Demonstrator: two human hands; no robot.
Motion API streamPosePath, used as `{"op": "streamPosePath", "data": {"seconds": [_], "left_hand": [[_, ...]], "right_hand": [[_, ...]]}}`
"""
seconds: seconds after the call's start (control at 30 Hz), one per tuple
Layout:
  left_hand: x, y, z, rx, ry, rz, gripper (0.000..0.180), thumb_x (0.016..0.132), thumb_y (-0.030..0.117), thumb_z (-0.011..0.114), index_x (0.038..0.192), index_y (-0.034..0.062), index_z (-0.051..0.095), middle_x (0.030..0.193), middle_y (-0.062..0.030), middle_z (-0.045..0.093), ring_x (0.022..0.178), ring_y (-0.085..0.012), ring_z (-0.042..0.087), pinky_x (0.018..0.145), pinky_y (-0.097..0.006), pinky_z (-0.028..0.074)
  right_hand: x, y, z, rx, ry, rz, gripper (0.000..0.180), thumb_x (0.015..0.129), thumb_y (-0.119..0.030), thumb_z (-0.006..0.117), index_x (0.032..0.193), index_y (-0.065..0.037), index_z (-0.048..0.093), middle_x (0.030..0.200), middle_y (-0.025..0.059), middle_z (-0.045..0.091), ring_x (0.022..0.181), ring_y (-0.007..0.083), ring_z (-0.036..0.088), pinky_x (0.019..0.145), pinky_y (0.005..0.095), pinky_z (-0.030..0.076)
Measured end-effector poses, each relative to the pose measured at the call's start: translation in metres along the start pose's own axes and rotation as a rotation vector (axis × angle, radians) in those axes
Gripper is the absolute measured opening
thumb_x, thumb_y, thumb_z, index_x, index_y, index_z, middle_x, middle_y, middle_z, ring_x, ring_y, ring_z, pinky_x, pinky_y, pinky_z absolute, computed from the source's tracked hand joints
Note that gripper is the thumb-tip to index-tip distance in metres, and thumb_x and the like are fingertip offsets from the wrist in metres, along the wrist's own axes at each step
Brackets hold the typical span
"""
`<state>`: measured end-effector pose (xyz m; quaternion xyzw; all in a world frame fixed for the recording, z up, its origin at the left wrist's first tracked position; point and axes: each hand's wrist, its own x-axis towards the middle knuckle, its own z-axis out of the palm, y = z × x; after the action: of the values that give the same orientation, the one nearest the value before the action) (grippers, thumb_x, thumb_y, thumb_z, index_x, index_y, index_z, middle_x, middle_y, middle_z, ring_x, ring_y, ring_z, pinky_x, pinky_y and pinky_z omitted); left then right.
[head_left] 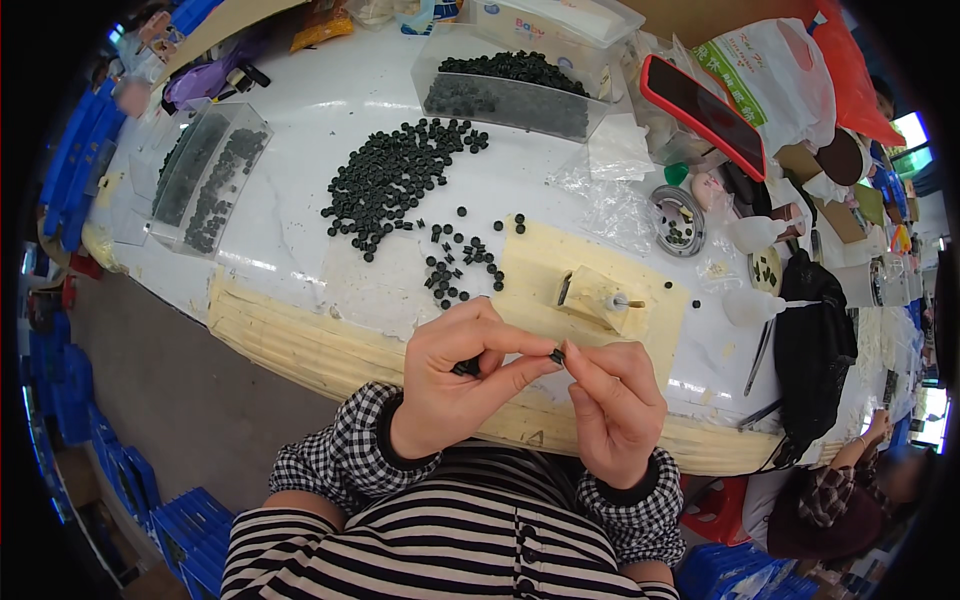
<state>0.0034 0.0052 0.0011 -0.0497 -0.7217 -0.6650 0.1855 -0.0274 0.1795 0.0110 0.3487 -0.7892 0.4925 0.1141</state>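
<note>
Far left, a clear bin [207, 162] holds black pieces; right of it spreads a loose black pile [385, 190]. Nearer, my left hand [455, 365] pinches a small black part [557, 356] between thumb and forefinger, in front of a cream block [600, 298]. My right hand [618, 400] grips the part's right edge, fingertips drawn together.

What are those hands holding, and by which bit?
A small black piece: left side in the left hand, right side against the right hand. The left hand also cups something black.

Parts [385, 188] beyond hands [440, 375], phone [703, 115] rightward
</note>
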Motion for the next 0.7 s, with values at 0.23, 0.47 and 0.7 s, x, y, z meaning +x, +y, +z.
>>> {"op": "streamPosePath", "data": {"seconds": [0.23, 0.47, 0.7], "left_hand": [[-0.0004, -0.0005, 0.0003, 0.011, -0.002, 0.003, 0.021, 0.071, -0.002, 0.077, 0.090, 0.0063, 0.073, 0.062, 0.0028, 0.046, 0.055, -0.0050, 0.039, 0.050, -0.020, 0.029], [0.0014, 0.0047, -0.0009, 0.062, -0.020, -0.008, 0.022, 0.075, -0.003, 0.073, 0.096, 0.0044, 0.073, 0.063, 0.0018, 0.048, 0.059, -0.0070, 0.041, 0.054, -0.020, 0.031], [0.0020, 0.0039, 0.0002, 0.064, -0.023, 0.013, 0.025, 0.076, -0.004, 0.072, 0.099, 0.0053, 0.073, 0.064, 0.0015, 0.049, 0.059, -0.0073, 0.041, 0.054, -0.020, 0.032]], "right_hand": [[-0.0007, 0.0003, -0.0004, 0.001, -0.001, 0.001, 0.038, 0.073, 0.002, 0.070, 0.110, -0.004, 0.068, 0.091, 0.0065, 0.064, 0.076, 0.0223, 0.055, 0.068, 0.0299, 0.045], [-0.0003, -0.0007, 0.0007, -0.011, 0.001, 0.004, 0.036, 0.072, 0.002, 0.071, 0.108, -0.003, 0.069, 0.091, 0.0070, 0.064, 0.076, 0.0226, 0.056, 0.067, 0.0301, 0.046], [0.0005, -0.0019, 0.0008, -0.051, 0.010, -0.014, 0.036, 0.071, 0.002, 0.071, 0.106, -0.003, 0.070, 0.092, 0.0073, 0.065, 0.076, 0.0223, 0.056, 0.067, 0.0297, 0.046]]}}
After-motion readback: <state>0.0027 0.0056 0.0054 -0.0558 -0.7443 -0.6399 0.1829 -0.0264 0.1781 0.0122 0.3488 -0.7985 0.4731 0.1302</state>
